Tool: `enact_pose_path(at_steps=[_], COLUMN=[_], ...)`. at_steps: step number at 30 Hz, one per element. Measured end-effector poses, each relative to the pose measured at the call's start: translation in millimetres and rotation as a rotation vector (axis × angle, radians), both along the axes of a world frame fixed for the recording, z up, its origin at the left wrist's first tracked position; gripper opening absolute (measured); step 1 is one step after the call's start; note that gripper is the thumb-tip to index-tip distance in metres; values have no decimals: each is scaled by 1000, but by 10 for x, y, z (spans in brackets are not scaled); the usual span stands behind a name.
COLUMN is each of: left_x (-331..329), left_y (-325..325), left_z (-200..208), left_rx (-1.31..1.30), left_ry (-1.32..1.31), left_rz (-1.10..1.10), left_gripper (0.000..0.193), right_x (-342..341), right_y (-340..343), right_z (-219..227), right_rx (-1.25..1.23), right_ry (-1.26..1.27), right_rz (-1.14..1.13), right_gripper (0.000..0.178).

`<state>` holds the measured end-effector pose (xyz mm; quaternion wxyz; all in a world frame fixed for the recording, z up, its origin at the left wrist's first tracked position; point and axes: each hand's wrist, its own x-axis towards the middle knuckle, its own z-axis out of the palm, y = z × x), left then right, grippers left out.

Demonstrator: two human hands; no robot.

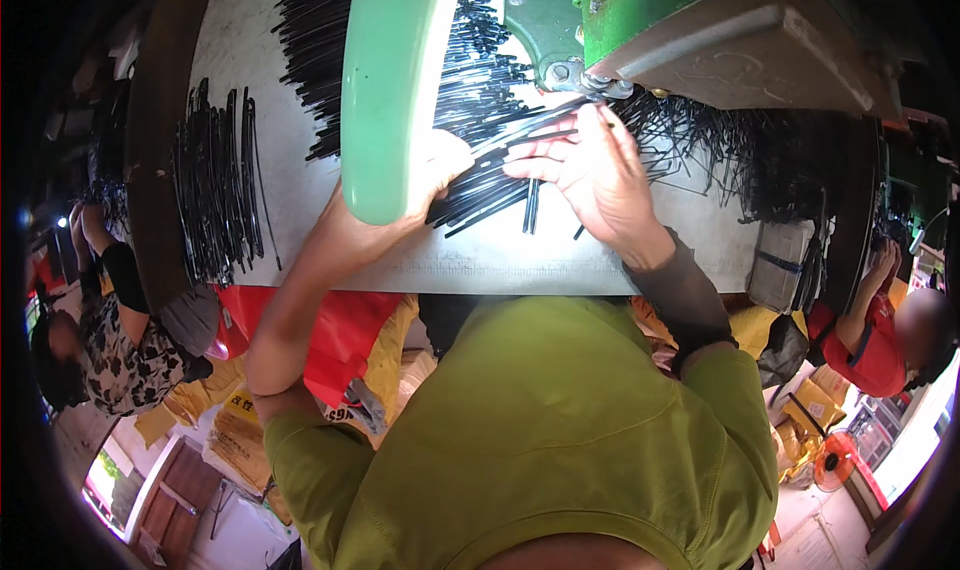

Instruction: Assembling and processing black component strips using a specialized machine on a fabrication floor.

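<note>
Under a glaring light, my left hand (437, 165) closes on a bunch of thin black wires (480, 195); the green lamp arm (378, 100) hides part of this hand. My right hand (603, 175) is palm up, its thumb and forefinger pinching the end of a black wire (540, 122) that runs across from the left. Its other fingers are loosely bent beneath. Just above these fingertips is the metal working head (575, 76) of a green machine (660, 10). A dark sleeve covers my right forearm.
Black wires lie in a pile (310, 60) at the far left, a neat row (222, 180) nearer, and a tangled heap (740, 150) at the right. A grey bundled block (782, 260) stands by the table's (560, 270) right edge. Other people sit at both sides.
</note>
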<state>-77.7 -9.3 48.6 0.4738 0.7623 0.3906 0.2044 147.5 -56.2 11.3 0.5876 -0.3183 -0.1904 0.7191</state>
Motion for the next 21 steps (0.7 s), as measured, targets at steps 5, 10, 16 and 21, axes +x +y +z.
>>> enact_pose_path(at_steps=[5, 10, 16, 21], left_x=[97, 773, 939, 1095], left_y=[-6, 143, 205, 181], left_z=[-107, -284, -410, -417], left_rx=[-988, 68, -952, -809], left_ry=[-885, -348, -1277, -1165], left_rz=[389, 104, 344, 505], left_gripper=[33, 29, 18, 16], right_x=[533, 801, 663, 698], right_y=[-106, -57, 55, 26], right_z=[-77, -54, -62, -95], right_rx=[60, 69, 109, 168], right_ry=[6, -89, -83, -175], right_rz=[-209, -389, -384, -380], right_gripper=[34, 34, 32, 32])
